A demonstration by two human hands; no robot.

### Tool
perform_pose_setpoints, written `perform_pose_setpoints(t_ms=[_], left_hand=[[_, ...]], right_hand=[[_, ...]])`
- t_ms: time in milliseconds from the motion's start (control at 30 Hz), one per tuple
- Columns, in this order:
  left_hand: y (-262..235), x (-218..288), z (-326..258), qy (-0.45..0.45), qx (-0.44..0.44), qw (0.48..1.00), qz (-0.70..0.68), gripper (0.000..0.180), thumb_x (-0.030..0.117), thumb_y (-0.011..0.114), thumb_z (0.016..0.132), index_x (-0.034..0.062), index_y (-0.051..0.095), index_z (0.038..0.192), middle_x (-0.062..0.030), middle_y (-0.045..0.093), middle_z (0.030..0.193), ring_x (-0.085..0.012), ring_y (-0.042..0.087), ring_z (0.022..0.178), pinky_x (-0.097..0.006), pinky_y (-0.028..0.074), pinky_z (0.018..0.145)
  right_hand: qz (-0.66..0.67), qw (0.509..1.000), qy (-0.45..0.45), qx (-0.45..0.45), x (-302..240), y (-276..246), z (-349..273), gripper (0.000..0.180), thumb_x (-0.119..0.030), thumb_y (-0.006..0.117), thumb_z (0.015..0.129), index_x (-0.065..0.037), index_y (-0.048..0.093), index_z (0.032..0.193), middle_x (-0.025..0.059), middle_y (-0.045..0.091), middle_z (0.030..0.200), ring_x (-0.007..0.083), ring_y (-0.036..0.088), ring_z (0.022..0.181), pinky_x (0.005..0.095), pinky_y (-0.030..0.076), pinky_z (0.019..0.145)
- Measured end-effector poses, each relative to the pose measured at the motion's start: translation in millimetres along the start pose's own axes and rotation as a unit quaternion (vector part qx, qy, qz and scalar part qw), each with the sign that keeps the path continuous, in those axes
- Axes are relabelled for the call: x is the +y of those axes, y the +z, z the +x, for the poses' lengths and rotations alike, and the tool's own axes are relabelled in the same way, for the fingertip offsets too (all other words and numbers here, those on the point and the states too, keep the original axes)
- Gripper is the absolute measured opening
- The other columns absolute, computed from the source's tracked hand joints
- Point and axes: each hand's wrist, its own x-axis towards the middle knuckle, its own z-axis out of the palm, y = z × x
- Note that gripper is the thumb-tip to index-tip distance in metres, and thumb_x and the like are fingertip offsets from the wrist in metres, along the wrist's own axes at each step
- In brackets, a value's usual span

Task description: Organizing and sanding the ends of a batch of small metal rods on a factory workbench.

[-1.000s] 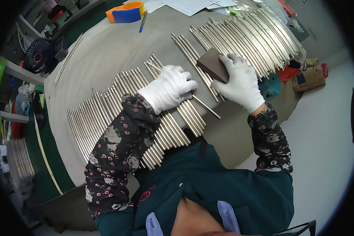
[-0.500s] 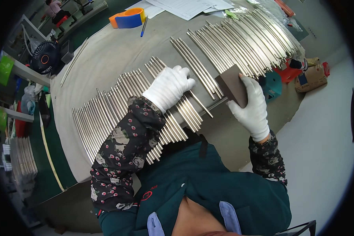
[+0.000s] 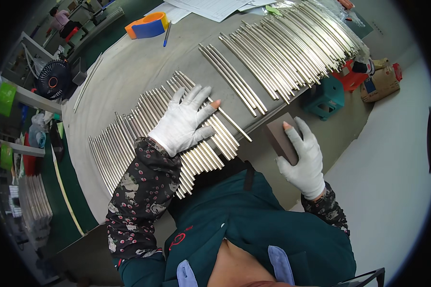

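Seemingly between strokes of a rubbing-down job, the left hand lay spread and flat, fingers fanned, pressing a row of thin metal rods against the grey table. The right hand was closed around a brown abrasive block, off the table's near edge and well apart from the rods. By the look of it, the block needed bringing back over the rods pinned beneath the left hand.

Left hand flat on near row of thin silver metal rods on grey worktable. Right hand right of it, off the table edge, holding brown rectangular sanding block. Second rod batch behind.
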Motion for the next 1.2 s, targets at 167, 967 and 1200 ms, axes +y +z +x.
perform_pose_setpoints(t_ms=[167,967,1200], left_hand=[[0,2,-3,-0.009,0.006,1.000,0.006,0.060,0.048,0.048,0.089,0.0153,0.040,0.139,-0.0183,0.032,0.146,-0.0343,0.026,0.137,-0.053,0.018,0.111],[4,-1,1,-0.009,0.005,1.000,-0.011,0.061,0.053,0.042,0.091,0.0179,0.037,0.140,-0.0185,0.031,0.146,-0.0376,0.028,0.136,-0.055,0.018,0.110],[4,2,10,-0.009,0.013,1.000,-0.026,0.062,0.053,0.047,0.089,0.0135,0.044,0.136,-0.0183,0.033,0.145,-0.0347,0.027,0.137,-0.053,0.017,0.111]], right_hand=[[-0.023,0.999,-0.037,-0.024,-14,-1,-3,0.070,-0.021,0.073,0.056,-0.015,0.056,0.124,0.0242,0.046,0.128,0.0358,0.055,0.096,0.0406,0.049,0.083],[-0.105,0.985,-0.118,-0.071,-40,20,32,0.062,-0.024,0.074,0.059,-0.015,0.059,0.118,0.0248,0.045,0.125,0.0305,0.056,0.082,0.0376,0.049,0.065],[-0.088,0.993,-0.065,-0.045,-10,-9,-16,0.065,-0.020,0.072,0.056,-0.017,0.057,0.119,0.0236,0.047,0.126,0.0339,0.055,0.088,0.0412,0.049,0.074]])
